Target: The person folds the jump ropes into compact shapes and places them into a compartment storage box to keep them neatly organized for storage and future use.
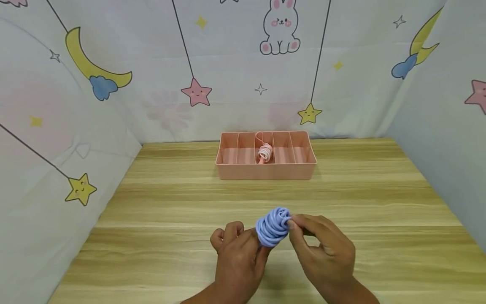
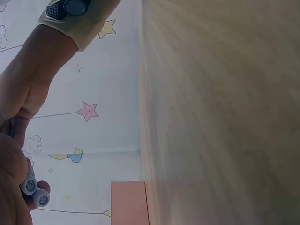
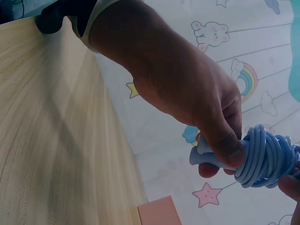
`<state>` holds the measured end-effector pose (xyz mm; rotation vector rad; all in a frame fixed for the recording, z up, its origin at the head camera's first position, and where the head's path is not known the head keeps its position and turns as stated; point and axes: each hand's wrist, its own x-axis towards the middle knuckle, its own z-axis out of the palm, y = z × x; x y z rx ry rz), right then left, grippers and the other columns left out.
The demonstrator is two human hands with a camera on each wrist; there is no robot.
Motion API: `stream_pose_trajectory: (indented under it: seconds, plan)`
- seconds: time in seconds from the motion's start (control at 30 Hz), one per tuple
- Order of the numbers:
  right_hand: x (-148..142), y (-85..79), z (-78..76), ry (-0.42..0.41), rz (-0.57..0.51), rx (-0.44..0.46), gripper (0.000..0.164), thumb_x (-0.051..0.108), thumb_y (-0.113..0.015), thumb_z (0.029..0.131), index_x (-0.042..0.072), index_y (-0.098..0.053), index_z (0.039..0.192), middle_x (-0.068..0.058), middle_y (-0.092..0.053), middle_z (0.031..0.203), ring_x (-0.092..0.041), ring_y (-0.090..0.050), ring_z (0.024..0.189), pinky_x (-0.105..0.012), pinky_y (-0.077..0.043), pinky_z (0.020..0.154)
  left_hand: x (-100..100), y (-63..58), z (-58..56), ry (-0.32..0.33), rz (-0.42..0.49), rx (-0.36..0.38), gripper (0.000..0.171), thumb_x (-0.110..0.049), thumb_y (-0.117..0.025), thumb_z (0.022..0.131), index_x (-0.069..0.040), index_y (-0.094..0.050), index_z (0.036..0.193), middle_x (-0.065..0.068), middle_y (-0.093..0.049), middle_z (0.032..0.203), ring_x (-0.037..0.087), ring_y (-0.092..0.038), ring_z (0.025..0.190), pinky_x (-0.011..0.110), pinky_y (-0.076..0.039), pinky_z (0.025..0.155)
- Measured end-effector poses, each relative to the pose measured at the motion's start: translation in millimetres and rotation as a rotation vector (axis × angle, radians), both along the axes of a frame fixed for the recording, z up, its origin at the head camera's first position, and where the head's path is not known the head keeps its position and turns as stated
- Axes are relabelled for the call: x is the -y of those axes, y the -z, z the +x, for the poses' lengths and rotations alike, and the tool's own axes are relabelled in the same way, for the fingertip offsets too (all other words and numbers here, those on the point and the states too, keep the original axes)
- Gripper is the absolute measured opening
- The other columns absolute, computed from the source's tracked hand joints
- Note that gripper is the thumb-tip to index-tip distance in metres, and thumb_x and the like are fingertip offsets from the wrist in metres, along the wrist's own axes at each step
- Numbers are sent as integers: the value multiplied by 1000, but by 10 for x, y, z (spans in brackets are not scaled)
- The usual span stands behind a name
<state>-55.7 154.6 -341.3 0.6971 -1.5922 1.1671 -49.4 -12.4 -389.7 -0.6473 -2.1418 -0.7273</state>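
Observation:
A blue jump rope, its cord wound in a thick bundle around its handles, is held above the table between both hands. My left hand grips it from the handle side. The two handle ends stick out beside the left fingers in the left wrist view. My right hand pinches the cord at the far end of the bundle with thumb and index finger. In the right wrist view, the left hand holds the pale blue handles below the coils; only some right fingertips show at the edge.
A pink divided box stands at the back of the wooden table. Its middle compartment holds a wound pink-and-white cord. Patterned cloth walls enclose the table at the back and both sides.

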Motion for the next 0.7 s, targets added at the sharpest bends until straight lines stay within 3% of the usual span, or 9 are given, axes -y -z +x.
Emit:
stream_pose_trajectory:
  seconds: [0.23, 0.4, 0.47, 0.53, 0.7]
  plan:
    - [11, -6, 8, -45, 53, -2, 32, 15, -78, 92, -15, -73, 98, -22, -72, 91, -19, -70, 84, -19, -55, 76, 25, -25, 8, 1, 14, 82, 33, -39, -62, 101, -11, -75, 89, -5, -74, 86, 24, -53, 87, 47, -20, 79]
    - [-28, 33, 1, -161, -22, 44, 26, 7, -76, 91, -17, -72, 100, -24, -72, 94, -15, -72, 93, -20, -56, 78, 23, -23, 7, 36, 83, 115, 43, -46, -53, 104, -13, -74, 86, -9, -67, 76, 22, -52, 88, 45, -18, 80]
    - [-36, 46, 0, -168, -46, 65, 25, 6, -76, 92, -17, -72, 100, -24, -72, 94, -14, -72, 96, -20, -56, 77, 19, -30, 5, 48, 100, 123, 43, -46, -54, 104, -13, -74, 85, -10, -65, 75, 21, -51, 89, 45, -18, 80]
    - [-35, 53, -2, -152, -56, 73, 25, 6, -75, 92, -17, -72, 100, -24, -72, 94, -13, -72, 95, -20, -56, 75, 16, -32, 6, 57, 108, 120, 41, -46, -55, 104, -14, -74, 86, -10, -68, 78, 21, -51, 89, 45, -18, 81]
    - [-12, 37, -24, 6, -15, -6, 25, 11, -74, 95, -14, -75, 93, -20, -72, 84, -13, -71, 80, -15, -54, 70, -2, -22, 17, 76, 130, 86, 34, -41, -59, 102, -14, -75, 90, -7, -75, 91, 22, -52, 90, 44, -17, 81]
